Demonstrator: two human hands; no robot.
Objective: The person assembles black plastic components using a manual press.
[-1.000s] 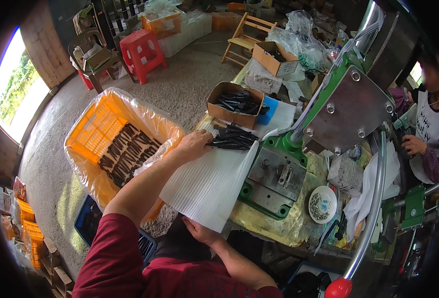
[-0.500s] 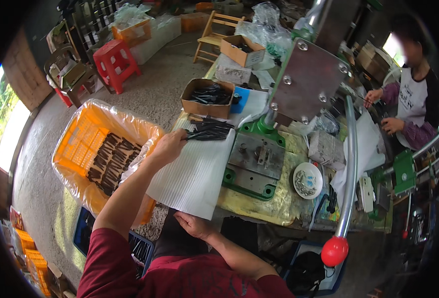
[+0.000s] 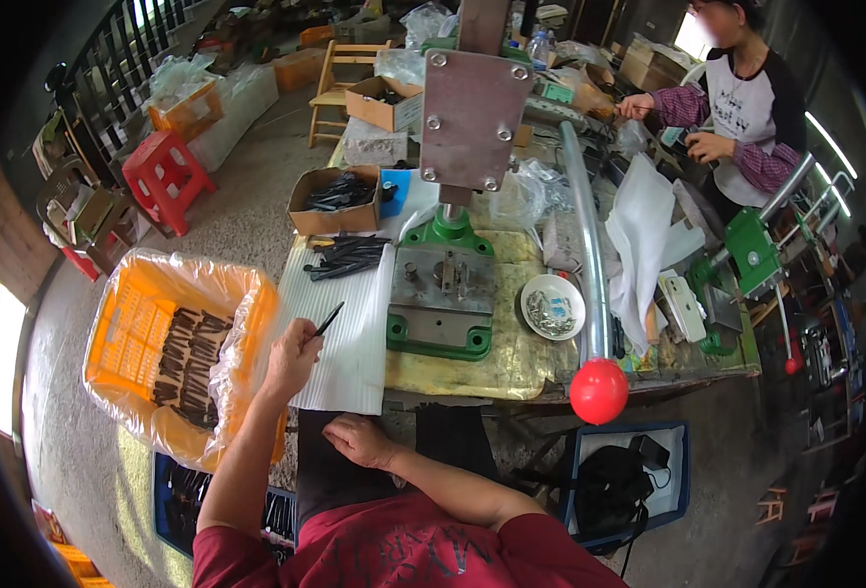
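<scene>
My left hand (image 3: 294, 359) is closed on one end of a slim black pointed piece (image 3: 331, 318), above the white ribbed foam sheet (image 3: 346, 333). What kind of piece it is, I cannot tell. Beyond it, similar black pieces (image 3: 346, 257) lie in a loose pile at the sheet's far end, in front of a cardboard box (image 3: 340, 218) holding more. My right hand (image 3: 359, 440) lies on my thigh by the table's near edge, fingers loosely extended and holding nothing. A green hand press (image 3: 441, 294) with a steel bed stands right of the sheet.
Left of the table is a plastic-lined orange crate (image 3: 124, 333) with rows of dark pieces. The press's lever ends in a red ball (image 3: 599, 390). A white bowl (image 3: 552, 306) contains small metal parts. Another person (image 3: 746, 118) works at the far right, beside a second green press (image 3: 754, 250).
My left hand has come back from the pile toward me, with a black piece now in its fingers. The head view has shifted right. My right hand stays on my thigh.
</scene>
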